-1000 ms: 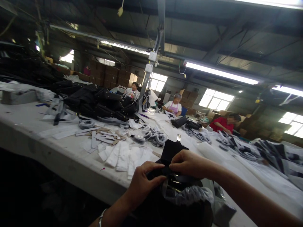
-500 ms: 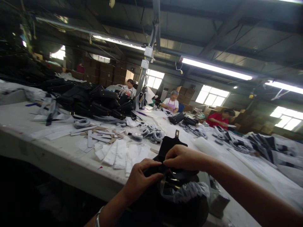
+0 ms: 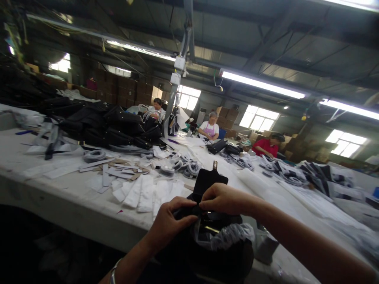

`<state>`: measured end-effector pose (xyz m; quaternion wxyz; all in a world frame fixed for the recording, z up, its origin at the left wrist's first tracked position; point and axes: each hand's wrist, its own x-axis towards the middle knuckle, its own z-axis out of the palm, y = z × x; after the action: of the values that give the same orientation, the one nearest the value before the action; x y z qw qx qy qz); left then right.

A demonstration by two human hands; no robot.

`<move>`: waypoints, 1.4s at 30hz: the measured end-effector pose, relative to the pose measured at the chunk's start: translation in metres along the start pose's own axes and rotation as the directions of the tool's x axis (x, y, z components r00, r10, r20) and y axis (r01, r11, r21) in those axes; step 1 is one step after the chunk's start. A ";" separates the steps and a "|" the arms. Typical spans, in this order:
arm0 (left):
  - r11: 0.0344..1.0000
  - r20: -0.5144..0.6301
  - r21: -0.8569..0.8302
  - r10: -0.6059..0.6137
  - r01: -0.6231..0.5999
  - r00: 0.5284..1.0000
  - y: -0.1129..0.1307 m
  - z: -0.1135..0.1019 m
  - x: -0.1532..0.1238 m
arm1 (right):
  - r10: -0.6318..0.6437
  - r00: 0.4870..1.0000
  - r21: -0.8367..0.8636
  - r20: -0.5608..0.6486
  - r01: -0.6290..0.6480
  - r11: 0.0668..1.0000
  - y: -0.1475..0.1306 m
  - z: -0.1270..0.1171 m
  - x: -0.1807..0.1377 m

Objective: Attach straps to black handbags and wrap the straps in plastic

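A black handbag [image 3: 220, 256] stands at the table's near edge, its flap [image 3: 211, 182] raised and a metal clasp piece at the flap's tip. Clear plastic wrap [image 3: 233, 236] bunches around a handle-like part over the bag's top. My left hand [image 3: 174, 217] pinches the bag's dark upper edge between thumb and fingers. Right beside it, the fingertips of my right hand [image 3: 217, 198] are pressed together on the same spot. Whatever small part lies between the fingertips is hidden. A yellowish metallic strip glints just below my right hand.
White paper strips [image 3: 145, 193] and brown card pieces [image 3: 130, 167] lie left of the bag. Behind are wrapped grey coils [image 3: 192, 169] and a heap of black bags [image 3: 109, 122]. Plastic sheeting [image 3: 314, 205] covers the table at right. Several people work farther back.
The whole view has shifted slightly, so the scene sits a little farther left. Both hands keep their grip at the bag's upper edge, with little visible movement.
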<state>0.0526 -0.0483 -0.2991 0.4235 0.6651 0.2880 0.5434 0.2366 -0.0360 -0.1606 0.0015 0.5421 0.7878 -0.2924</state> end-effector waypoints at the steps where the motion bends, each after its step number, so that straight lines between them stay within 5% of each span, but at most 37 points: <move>1: 1.000 0.010 -0.006 0.006 -0.006 1.000 0.000 0.000 -0.001 | 0.004 1.000 0.022 0.030 -0.004 1.000 -0.001 -0.001 0.000; 4: 0.999 0.023 -0.030 0.012 -0.011 1.000 0.001 0.002 -0.003 | 0.003 0.997 0.051 0.083 -0.008 0.999 -0.003 -0.001 0.000; 19: 0.997 -0.108 0.019 -0.078 0.081 0.991 0.002 0.003 -0.004 | -0.081 0.982 -0.206 -0.172 0.044 0.977 -0.003 0.014 -0.008; 27: 0.997 -0.097 -0.025 -0.079 0.077 0.992 0.003 0.007 -0.002 | -0.089 0.987 -0.252 -0.133 0.053 0.966 -0.009 0.017 -0.006; 31: 0.998 -0.141 0.063 -0.016 0.025 0.990 0.002 0.000 -0.004 | -0.231 0.932 -0.470 -0.280 0.077 0.879 -0.015 0.025 -0.008; 34: 0.984 -0.175 0.176 0.032 0.000 0.984 0.003 -0.009 -0.006 | -0.406 0.873 -0.545 -0.272 0.207 0.812 -0.013 0.029 -0.006; 37: 0.990 -0.146 0.081 -0.106 0.118 0.984 0.008 -0.015 -0.005 | -0.450 0.872 -0.553 -0.193 0.283 0.784 -0.009 0.029 0.001; 42: 0.903 -0.127 -0.214 -0.404 0.372 0.906 0.022 -0.015 -0.002 | -0.475 0.858 -0.566 -0.194 0.297 0.769 -0.012 0.024 0.010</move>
<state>0.0361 -0.0567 -0.2800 0.5574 0.5038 0.3979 0.5264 0.2148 -0.0418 -0.1779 -0.0442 0.3855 0.9212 0.0303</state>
